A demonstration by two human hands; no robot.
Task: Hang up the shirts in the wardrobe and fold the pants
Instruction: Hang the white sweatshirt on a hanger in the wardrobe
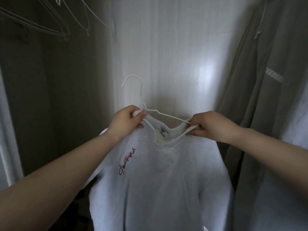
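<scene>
Shirt: pale grey sweatshirt [160,180] with red script on the chest, held up in front of the wardrobe's white back wall [166,47].
Hanger: white wire hanger [141,97], hook up, one arm inside the neck opening.
Left hand: left hand [126,119] pinches the collar beside the hanger's neck.
Right hand: right hand [211,125] pinches the collar's other side, at the hanger's arm.
Right side: olive hoodie [266,97] hanging.
Upper left: empty wire hangers [50,22].

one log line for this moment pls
step: putting shirt on hanger | left hand: grips collar of white shirt | right hand: grips collar | hanger: partly in neck, not hung yet
</scene>
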